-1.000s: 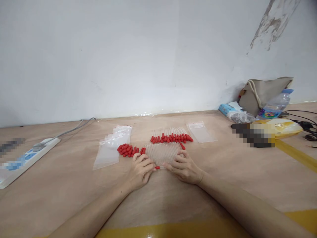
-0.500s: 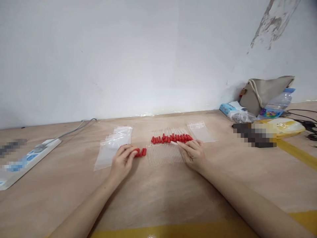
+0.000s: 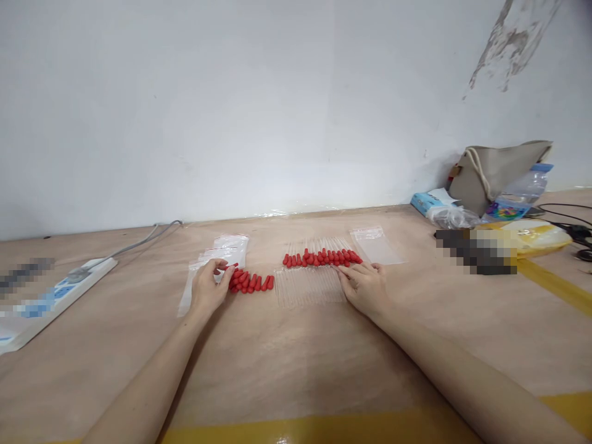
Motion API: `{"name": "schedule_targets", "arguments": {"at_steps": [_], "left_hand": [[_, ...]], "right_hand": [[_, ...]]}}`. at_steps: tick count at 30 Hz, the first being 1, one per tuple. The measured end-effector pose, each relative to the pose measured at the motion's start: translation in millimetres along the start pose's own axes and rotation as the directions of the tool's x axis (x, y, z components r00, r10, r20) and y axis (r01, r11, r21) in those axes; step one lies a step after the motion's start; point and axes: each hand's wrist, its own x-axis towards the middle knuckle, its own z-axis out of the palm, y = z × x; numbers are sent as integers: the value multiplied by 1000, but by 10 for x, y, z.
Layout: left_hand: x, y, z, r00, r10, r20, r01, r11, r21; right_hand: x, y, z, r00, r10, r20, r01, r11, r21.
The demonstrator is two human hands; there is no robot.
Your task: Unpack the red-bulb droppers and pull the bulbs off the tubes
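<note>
My left hand (image 3: 210, 287) is at the left end of a pile of red rubber bulbs (image 3: 252, 282), with one red bulb (image 3: 234, 266) pinched between thumb and index finger. At the right end of a row of thin clear dropper tubes (image 3: 308, 287), my right hand (image 3: 365, 287) has its thumb and index finger closed on a thin clear tube, mostly hidden by the fingers. Just beyond that row lie several droppers with red bulbs (image 3: 319, 258) fitted, their clear stems pointing toward the wall.
Clear zip bags (image 3: 231, 246) overlap behind my left hand, and another zip bag (image 3: 377, 245) lies right of the droppers. A power strip (image 3: 60, 296) is at far left. Tissues (image 3: 430, 202), a grey bag (image 3: 494, 176) and a yellow package (image 3: 539, 239) stand at right.
My hands have parted from a red-bulbed dropper they held together near the front. The left moved left to the loose bulbs; the right moved right and back to the tubes' far end.
</note>
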Motion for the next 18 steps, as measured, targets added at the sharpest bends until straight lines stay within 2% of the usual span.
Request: {"name": "schedule_targets", "arguments": {"at_steps": [5,8,11,13,15,17,18], "left_hand": [[-3,21,-27,997,58,44,-60,998,32],[-11,62,-56,997,73,-37,-71,997,34],[-20,195,-70,982,154,-112,-151,988,39],[-9,342,-47,971,236,-48,-234,972,36],[37,518,17,955,281,94,-287,957,46],[133,694,122,938,214,272,-249,964,99],[197,773,187,925,135,357,-197,969,146]], "right_hand": [[-29,-4,21,999,-26,45,26,1000,-11],[-32,-22,10,992,-47,114,49,999,-15],[-20,-50,-23,982,-61,177,67,997,-28],[-9,-67,-51,976,-73,205,81,996,-31],[0,-79,-74,972,-80,221,87,996,-25],[3,-83,-86,970,-75,233,82,997,-17],[2,-82,-86,968,-69,240,74,997,-15]]}}
